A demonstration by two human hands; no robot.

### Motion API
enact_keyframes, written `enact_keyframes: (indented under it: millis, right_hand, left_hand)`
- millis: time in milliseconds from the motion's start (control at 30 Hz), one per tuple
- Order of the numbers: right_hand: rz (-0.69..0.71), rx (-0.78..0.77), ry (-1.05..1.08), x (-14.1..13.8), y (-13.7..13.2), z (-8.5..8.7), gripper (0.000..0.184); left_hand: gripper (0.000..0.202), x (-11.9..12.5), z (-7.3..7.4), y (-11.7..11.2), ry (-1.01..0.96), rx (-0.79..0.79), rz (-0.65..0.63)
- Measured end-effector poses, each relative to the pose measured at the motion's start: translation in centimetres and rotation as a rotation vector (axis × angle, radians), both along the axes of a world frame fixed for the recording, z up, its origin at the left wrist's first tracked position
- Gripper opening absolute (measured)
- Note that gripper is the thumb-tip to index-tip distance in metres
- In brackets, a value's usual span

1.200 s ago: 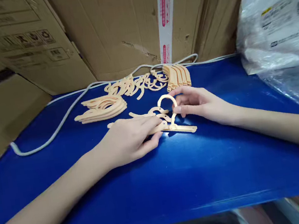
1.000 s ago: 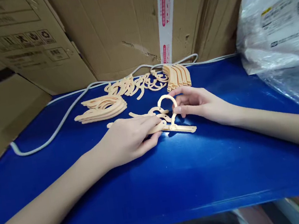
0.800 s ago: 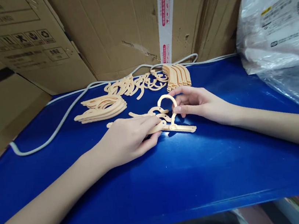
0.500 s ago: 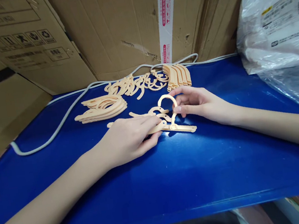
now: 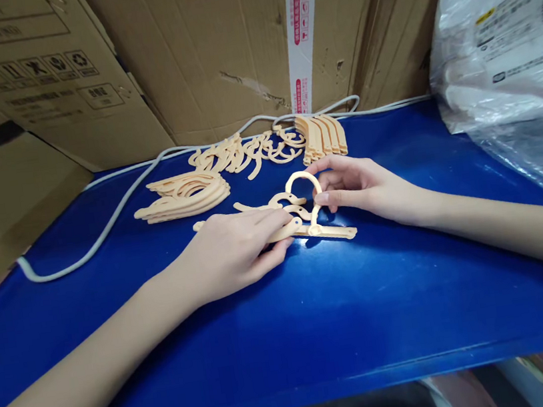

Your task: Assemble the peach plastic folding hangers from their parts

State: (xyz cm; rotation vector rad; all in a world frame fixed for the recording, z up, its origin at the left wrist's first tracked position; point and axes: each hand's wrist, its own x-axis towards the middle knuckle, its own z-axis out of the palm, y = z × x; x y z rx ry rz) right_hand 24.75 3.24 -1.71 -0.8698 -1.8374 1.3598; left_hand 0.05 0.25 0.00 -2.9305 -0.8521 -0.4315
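My right hand (image 5: pixel 352 185) pinches a cream plastic hanger hook (image 5: pixel 301 177) between thumb and fingers and holds it upright. The hook's lower end meets a flat hanger arm (image 5: pixel 333 230) lying on the blue table. Closed around another hanger arm (image 5: pixel 285 230) is my left hand (image 5: pixel 242 248), its rounded end poking out past the fingers. Just behind the left hand lie more hook-shaped pieces (image 5: pixel 285 200), partly covered by that hand. Whether the two arms and the hook are joined, I cannot tell.
Stacked hanger arms (image 5: pixel 184 195) lie back left, loose hooks (image 5: pixel 244 153) at the back middle, and upright arm pieces (image 5: pixel 322 135) right of them. A white cable (image 5: pixel 117 225) curves along the left and back. Cardboard boxes (image 5: pixel 229 47) wall the rear; a plastic-wrapped package (image 5: pixel 501 36) stands right.
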Motion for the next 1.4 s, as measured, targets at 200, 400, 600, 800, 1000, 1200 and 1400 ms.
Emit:
enact_keyframes:
  millis: [200,400,600,800,1000,1200,1400]
  right_hand:
    - [0.047,0.249,-0.197,0.1,-0.6,-0.1,0.029]
    - [0.08,0.324,-0.284,0.1,-0.7,-0.1,0.028]
    - [0.079,0.32,-0.301,0.1,-0.7,0.0,0.03]
    - [0.11,0.327,-0.297,0.0,-1.1,0.2,0.041]
    - [0.162,0.431,-0.324,0.0,-1.1,0.3,0.033]
    - [0.198,0.421,-0.309,0.1,-1.1,0.3,0.035]
    - [0.177,0.492,-0.339,0.1,-1.0,0.3,0.034]
  left_hand:
    - [0.009,0.0,0.1,0.0,0.01,-0.028,0.009]
    - [0.018,0.0,0.1,0.0,0.042,-0.022,0.024]
    - [0.017,0.2,0.3,0.0,0.038,-0.031,0.029]
    - [0.016,0.0,0.2,0.0,0.038,-0.001,0.02]
    - [0.011,-0.1,-0.2,0.1,0.008,0.018,0.015]
    - [0.009,0.0,0.1,0.1,0.024,0.004,0.015]
    - [0.008,0.0,0.2,0.0,0.001,-0.008,-0.011]
